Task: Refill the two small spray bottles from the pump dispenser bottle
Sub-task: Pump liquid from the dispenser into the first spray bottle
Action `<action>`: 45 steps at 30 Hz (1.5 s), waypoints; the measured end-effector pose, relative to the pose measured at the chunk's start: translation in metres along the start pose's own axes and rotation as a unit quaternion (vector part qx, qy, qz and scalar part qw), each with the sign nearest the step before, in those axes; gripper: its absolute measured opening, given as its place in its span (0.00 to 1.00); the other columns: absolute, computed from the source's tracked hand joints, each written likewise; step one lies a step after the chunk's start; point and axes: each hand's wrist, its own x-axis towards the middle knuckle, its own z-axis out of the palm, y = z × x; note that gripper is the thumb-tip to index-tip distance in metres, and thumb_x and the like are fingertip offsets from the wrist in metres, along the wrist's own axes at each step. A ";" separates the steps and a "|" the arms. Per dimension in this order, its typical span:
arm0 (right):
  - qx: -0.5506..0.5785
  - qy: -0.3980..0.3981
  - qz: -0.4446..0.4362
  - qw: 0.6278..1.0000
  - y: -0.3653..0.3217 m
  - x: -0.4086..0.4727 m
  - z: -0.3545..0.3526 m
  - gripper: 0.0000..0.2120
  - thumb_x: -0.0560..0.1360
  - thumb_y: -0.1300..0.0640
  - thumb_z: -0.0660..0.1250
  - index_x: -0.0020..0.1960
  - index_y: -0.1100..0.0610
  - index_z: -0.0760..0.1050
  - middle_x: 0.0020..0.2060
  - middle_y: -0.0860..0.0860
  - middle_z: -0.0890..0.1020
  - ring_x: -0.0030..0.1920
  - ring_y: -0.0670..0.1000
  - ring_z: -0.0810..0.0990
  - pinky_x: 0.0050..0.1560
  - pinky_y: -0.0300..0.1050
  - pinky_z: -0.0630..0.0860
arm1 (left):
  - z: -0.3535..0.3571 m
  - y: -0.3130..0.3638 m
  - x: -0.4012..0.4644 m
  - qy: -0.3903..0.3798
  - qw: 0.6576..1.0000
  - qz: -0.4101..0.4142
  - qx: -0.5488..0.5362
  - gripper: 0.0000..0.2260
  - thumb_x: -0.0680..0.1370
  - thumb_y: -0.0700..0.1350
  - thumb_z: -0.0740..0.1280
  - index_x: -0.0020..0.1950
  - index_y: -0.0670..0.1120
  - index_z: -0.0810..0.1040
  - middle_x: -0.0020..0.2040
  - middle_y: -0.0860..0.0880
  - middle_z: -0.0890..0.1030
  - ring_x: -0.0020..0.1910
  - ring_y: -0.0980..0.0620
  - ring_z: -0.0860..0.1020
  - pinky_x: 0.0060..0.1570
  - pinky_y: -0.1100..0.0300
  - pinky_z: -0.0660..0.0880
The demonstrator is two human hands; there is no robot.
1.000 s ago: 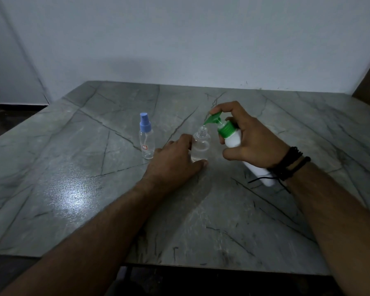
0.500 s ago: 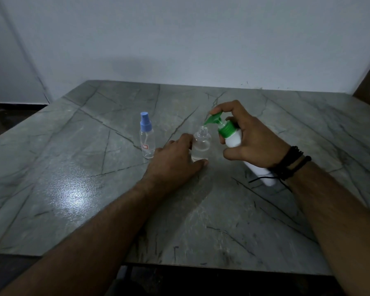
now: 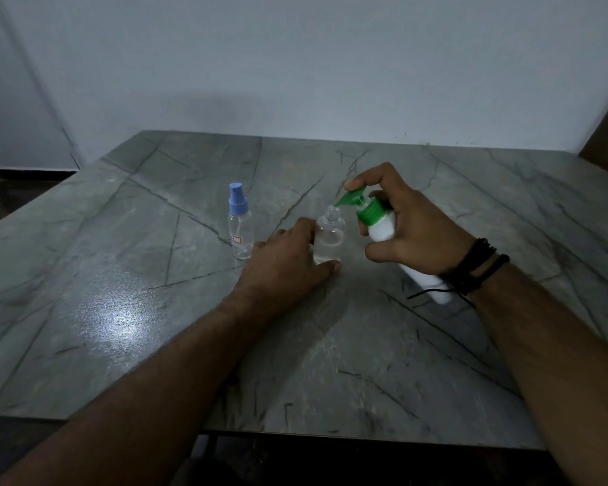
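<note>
Mid-frame on the grey counter [image 3: 127,310], left hand [image 3: 285,264] grip wrapped around open spray bottle [image 3: 329,236], right hand [image 3: 411,229] grip holding tilted pump bottle [image 3: 383,226], green nozzle [image 3: 348,199] at its mouth, capped spray bottle [image 3: 240,222] standing left.

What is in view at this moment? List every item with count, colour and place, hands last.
open spray bottle: 1, clear, uncapped, upright at table centre
capped spray bottle: 1, clear with blue spray cap, upright, left of the open one
pump dispenser bottle: 1, white with green pump, tilted, nozzle at the open bottle's mouth
table: 1, grey marble
wall: 1, white, behind table
wristbands: black, right wrist
left hand: holds the open bottle
right hand: grips the dispenser, a finger on the pump
</note>
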 end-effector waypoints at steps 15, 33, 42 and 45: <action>0.003 0.004 0.000 1.000 0.000 -0.001 0.000 0.34 0.63 0.61 0.72 0.66 0.46 0.67 0.40 0.53 0.81 0.41 0.54 0.81 0.45 0.54 0.78 | 0.000 -0.001 0.001 -0.002 1.000 0.001 0.003 0.27 0.72 0.60 0.70 0.66 0.52 0.66 0.64 0.50 0.76 0.60 0.50 0.75 0.62 0.46 0.72; 0.002 0.001 -0.005 1.000 0.002 0.000 0.000 0.37 0.63 0.61 0.72 0.70 0.47 0.67 0.40 0.50 0.80 0.40 0.51 0.81 0.44 0.44 0.77 | 0.002 -0.003 0.002 0.002 1.000 0.008 -0.002 0.27 0.72 0.60 0.70 0.66 0.52 0.67 0.65 0.50 0.76 0.60 0.50 0.75 0.61 0.45 0.72; 0.004 0.002 -0.004 1.000 0.002 0.000 0.000 0.36 0.63 0.61 0.73 0.68 0.46 0.66 0.40 0.50 0.80 0.41 0.51 0.81 0.44 0.44 0.77 | 0.000 -0.002 0.002 -0.003 1.000 0.010 -0.006 0.27 0.72 0.60 0.70 0.66 0.52 0.66 0.65 0.50 0.76 0.60 0.50 0.75 0.62 0.45 0.72; 0.002 0.004 -0.006 1.000 0.003 0.000 -0.001 0.37 0.63 0.61 0.73 0.70 0.46 0.66 0.40 0.49 0.80 0.40 0.50 0.81 0.44 0.43 0.77 | 0.000 -0.002 0.002 -0.011 1.000 0.008 -0.006 0.27 0.73 0.60 0.70 0.66 0.51 0.66 0.65 0.50 0.75 0.61 0.50 0.75 0.62 0.45 0.71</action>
